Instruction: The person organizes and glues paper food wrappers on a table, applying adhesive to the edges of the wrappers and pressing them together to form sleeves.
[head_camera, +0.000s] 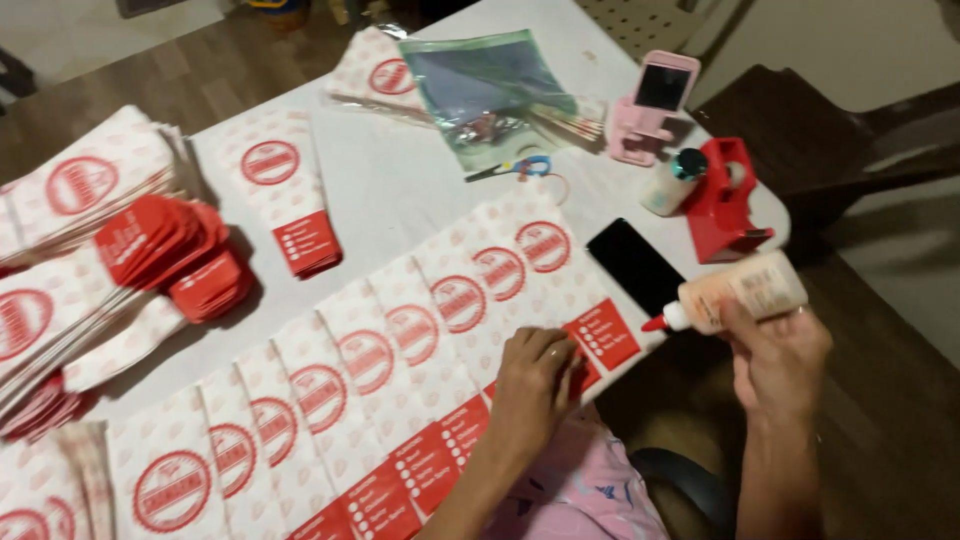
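**Glue bottle over overlapped bag row, lower right of frame**

Right hand (778, 362) at lower right, fingers wrapped tight around glue bottle (735, 293); bottle lying nearly level, red nozzle pointing left toward end of row. Left hand (533, 385) at lower centre, fingers together and pressed flat on row of overlapped paper bags (400, 340), near red bottom flaps; nothing pinched. Row running diagonally from lower left to centre right across white table (400, 190). Black phone (634, 265) just above the nozzle. Red tape dispenser (725, 200) and small bottle (672, 182) at right edge. Pink phone stand (650, 105) at upper right. Bag stacks (90, 250) at left.
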